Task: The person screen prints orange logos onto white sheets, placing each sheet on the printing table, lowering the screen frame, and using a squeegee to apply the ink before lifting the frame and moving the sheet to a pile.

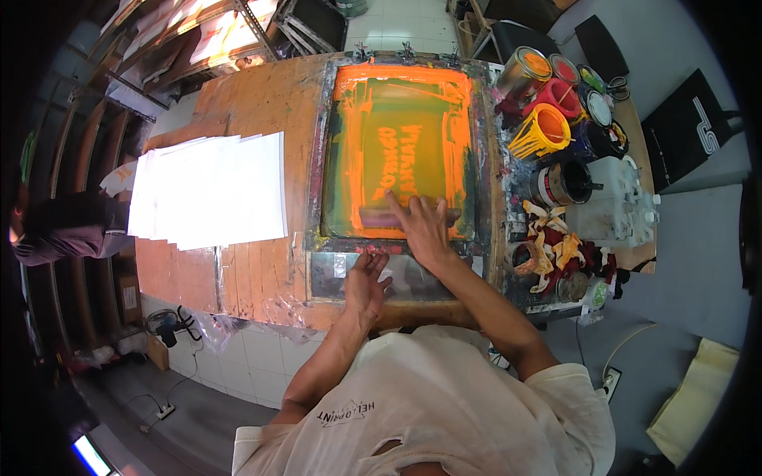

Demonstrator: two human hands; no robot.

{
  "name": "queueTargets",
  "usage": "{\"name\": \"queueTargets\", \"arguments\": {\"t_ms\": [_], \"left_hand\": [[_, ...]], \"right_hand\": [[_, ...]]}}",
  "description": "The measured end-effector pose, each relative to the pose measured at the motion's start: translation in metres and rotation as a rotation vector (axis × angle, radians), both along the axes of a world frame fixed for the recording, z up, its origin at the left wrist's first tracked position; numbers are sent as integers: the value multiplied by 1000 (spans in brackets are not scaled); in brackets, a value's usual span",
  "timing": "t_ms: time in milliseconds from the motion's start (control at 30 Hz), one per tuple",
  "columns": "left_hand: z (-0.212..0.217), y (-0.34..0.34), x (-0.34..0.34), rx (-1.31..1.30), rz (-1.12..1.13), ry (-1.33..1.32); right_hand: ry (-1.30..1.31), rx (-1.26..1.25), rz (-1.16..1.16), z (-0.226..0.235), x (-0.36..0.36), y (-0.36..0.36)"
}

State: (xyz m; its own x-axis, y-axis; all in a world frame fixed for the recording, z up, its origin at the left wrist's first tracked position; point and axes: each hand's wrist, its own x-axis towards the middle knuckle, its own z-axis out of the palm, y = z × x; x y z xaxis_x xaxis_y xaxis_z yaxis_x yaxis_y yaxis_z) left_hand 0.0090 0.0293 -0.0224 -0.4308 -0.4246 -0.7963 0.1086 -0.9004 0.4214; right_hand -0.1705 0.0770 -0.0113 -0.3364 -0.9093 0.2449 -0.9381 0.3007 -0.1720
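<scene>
A screen-printing frame (317, 159) lies on the wooden table in front of me, its green mesh smeared with orange ink (456, 159) around letter shapes. Across the near end of the mesh is a squeegee (381, 218) with a dark purplish bar. My right hand (426, 228) grips its right half from above, fingers spread over the bar and the forefinger reaching past it. At the frame's near edge, my left hand (366, 284) is half curled, thumb apart, holding nothing. Its fingertips meet the edge from below; whether they press on it I cannot tell.
White paper sheets (210, 190) are piled on the table (270, 95) to the left. Ink cans, including a yellow-rimmed tub (548, 127), crowd the right side. Stained rags (552, 246) and clear plastic jugs (615, 198) sit nearer. Clamps (406, 51) hold the frame's far edge. Another person (75, 230) is at far left.
</scene>
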Motion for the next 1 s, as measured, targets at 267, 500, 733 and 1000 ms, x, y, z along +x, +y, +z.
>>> {"name": "queueTargets", "arguments": {"t_ms": [267, 500, 733, 1000], "left_hand": [[8, -3, -10, 24, -3, -54], [16, -4, -13, 27, -12, -89], [19, -8, -11, 31, -42, -102], [25, -14, -2, -83, -95, -9]], "right_hand": [[93, -73, -56, -20, -99, -94], [149, -30, -90, -22, -193, -176], [71, 15, -54, -15, -206, -190], [6, -120, 138, 20, -88, -86]]}}
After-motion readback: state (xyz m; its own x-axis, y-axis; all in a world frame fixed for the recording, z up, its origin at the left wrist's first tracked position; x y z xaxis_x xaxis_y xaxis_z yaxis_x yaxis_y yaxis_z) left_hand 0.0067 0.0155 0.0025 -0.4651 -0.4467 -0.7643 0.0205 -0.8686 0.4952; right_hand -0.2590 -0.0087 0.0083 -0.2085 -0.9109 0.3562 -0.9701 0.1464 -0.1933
